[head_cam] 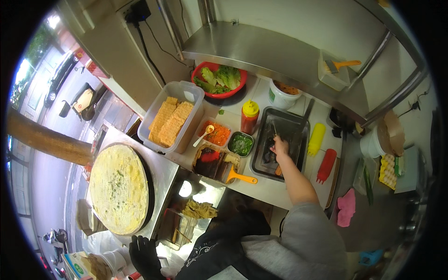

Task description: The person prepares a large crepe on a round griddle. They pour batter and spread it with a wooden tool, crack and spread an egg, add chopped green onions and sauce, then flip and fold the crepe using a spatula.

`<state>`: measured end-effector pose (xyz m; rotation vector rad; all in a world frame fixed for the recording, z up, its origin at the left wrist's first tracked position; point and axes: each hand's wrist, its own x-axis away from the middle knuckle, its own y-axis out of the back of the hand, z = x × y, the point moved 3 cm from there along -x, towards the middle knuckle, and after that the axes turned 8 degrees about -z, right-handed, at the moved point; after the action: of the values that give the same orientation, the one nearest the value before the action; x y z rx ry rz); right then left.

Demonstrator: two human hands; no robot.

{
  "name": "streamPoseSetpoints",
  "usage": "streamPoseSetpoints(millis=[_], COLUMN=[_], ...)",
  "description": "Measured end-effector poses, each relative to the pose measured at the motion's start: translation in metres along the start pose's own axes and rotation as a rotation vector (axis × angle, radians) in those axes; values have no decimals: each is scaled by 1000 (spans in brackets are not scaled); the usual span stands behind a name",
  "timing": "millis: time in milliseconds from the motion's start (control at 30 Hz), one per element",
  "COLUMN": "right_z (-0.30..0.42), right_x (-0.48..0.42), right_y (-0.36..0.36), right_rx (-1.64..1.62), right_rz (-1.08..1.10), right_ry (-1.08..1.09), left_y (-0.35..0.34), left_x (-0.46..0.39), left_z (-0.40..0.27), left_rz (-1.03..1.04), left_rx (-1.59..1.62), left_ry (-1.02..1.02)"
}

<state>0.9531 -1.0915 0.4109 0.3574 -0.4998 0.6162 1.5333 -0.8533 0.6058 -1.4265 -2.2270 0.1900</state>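
My right hand (281, 147) is bare and closed on a thin metal tool (274, 128) over a dark rectangular tray (255, 157). What the tool is, I cannot tell. My left hand (143, 253), in a black glove, is held beside the counter's lower edge with its fingers a little apart and nothing seen in it. Just above it, a large round crepe (119, 189) with egg and chopped green onion covers the round griddle. A sauce box (197, 169) with an orange-handled brush (245, 177) sits left of the tray, near chopped greens (240, 144) and a diced orange-red filling (219, 133).
A plastic bin (196, 115) of crisp crackers (171, 120) and a red bowl (241, 84) of lettuce stand behind. Squeeze bottles, one yellow (316, 139) and one red (326, 165), lie right of the tray. A steel shelf (266, 45) overhangs the back.
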Motion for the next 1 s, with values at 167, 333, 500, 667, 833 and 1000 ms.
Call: streamPoseSetpoints(millis=[167, 333, 500, 667, 833, 1000], right_z=[-31, -43, -52, 11, 23, 16], right_x=[123, 167, 84, 93, 77, 61], right_y=[22, 38, 57, 61, 51, 59], right_rx=[-270, 124, 715, 1125, 1211, 854], right_rz=[231, 289, -179, 2, 81, 139], right_ry=[376, 212, 564, 573, 536, 293], left_y=[21, -2, -9, -12, -19, -25], left_x=[15, 22, 18, 19, 19, 9], left_z=[0, -1, -7, -9, -9, -6], left_rz=[-145, -375, -411, -384, -430, -361], left_rx=[227, 318, 380, 381, 375, 361], left_ry=[4, 39, 71, 68, 78, 125])
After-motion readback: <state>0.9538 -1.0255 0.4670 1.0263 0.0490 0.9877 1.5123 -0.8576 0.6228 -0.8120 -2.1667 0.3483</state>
